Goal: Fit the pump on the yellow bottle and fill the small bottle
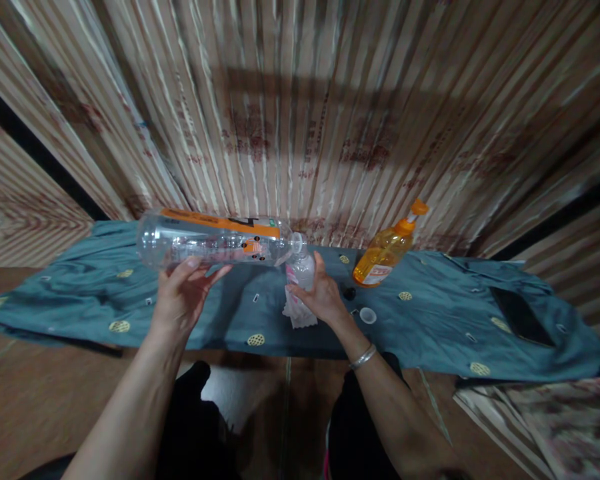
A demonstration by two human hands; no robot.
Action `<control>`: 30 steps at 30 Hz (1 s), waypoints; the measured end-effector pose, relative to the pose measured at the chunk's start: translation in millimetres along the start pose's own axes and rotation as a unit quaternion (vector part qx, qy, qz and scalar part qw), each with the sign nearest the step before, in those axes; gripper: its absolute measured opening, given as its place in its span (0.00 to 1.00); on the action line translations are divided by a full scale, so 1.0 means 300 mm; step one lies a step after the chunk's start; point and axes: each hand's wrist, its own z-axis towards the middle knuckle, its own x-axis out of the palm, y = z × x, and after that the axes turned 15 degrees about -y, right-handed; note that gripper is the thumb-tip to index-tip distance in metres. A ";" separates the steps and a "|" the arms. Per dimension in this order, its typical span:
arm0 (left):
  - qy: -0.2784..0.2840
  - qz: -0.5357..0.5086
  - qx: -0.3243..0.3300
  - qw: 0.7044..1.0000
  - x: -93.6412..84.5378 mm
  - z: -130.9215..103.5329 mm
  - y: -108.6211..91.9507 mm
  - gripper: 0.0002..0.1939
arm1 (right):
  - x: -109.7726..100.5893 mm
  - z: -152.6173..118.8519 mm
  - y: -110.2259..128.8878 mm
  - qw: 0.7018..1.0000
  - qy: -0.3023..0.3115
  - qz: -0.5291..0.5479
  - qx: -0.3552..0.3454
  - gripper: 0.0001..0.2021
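My left hand point(183, 290) holds a large clear plastic bottle point(205, 248) with an orange and black label, tipped onto its side with its mouth to the right. That mouth meets the top of a small clear bottle point(304, 267), which stands upright; whether the two rims touch I cannot tell. Around the small bottle's right side my right hand point(323, 290) is closed. Under it lies a crumpled whitish tissue or wrapper point(299, 313). Any liquid inside the large bottle is hard to make out.
An orange pump bottle point(381, 257) of amber liquid stands to the right. Near it lie a black cap point(349, 293) and a white cap point(368, 315). A dark phone point(521, 316) rests farther right on the teal cloth point(440, 320). Behind rises a pleated patterned curtain point(300, 120).
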 end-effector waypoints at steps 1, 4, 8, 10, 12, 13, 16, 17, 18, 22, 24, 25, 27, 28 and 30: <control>0.000 0.001 0.002 1.000 -0.001 0.002 0.003 0.22 | -0.003 0.001 -0.002 1.000 0.001 0.002 0.002 0.54; 0.004 -0.002 0.006 1.000 -0.007 0.010 0.014 0.20 | -0.011 0.005 -0.010 1.000 -0.003 0.009 0.007 0.56; 0.012 0.000 0.004 1.000 -0.010 0.021 0.021 0.22 | -0.025 0.012 -0.016 1.000 -0.007 0.022 0.000 0.55; 0.013 0.000 -0.002 1.000 -0.008 0.023 0.022 0.23 | -0.037 0.016 -0.011 0.999 -0.002 0.032 -0.007 0.54; 0.014 -0.002 -0.006 1.000 -0.004 0.021 0.020 0.24 | -0.053 0.024 -0.002 0.999 0.003 0.043 -0.012 0.52; 0.014 -0.004 -0.007 1.000 -0.002 0.020 0.019 0.24 | -0.062 0.029 0.002 0.999 0.003 0.048 -0.012 0.51; 0.015 -0.008 -0.011 1.000 0.005 0.015 0.014 0.24 | -0.092 0.051 0.011 0.998 -0.008 0.058 -0.002 0.47; 0.013 -0.010 -0.013 1.000 0.007 0.013 0.012 0.24 | -0.103 0.062 0.012 0.998 -0.015 0.060 0.001 0.46; 0.011 -0.011 -0.015 1.000 0.010 0.012 0.011 0.25 | -0.114 0.073 0.013 0.998 -0.020 0.061 0.004 0.44; 0.012 -0.001 -0.018 1.000 0.014 0.010 0.009 0.24 | -0.166 0.117 0.018 0.998 -0.014 0.052 0.019 0.39; 0.015 0.007 -0.020 1.000 0.014 0.010 0.008 0.23 | -0.185 0.119 0.018 0.999 0.003 0.038 0.018 0.38; 0.016 0.009 -0.022 1.000 0.014 0.010 0.007 0.23 | -0.190 0.110 0.016 0.999 0.010 0.032 0.010 0.38; 0.015 0.009 -0.025 1.000 0.016 0.009 0.005 0.23 | -0.186 0.071 0.001 0.999 0.015 0.027 -0.010 0.41; 0.015 0.008 -0.027 0.999 0.017 0.008 0.004 0.23 | -0.176 0.042 -0.011 1.000 0.013 0.025 -0.015 0.44; 0.014 0.006 -0.029 0.999 0.020 0.006 0.002 0.23 | -0.144 -0.029 -0.045 1.000 -0.005 0.022 -0.009 0.48</control>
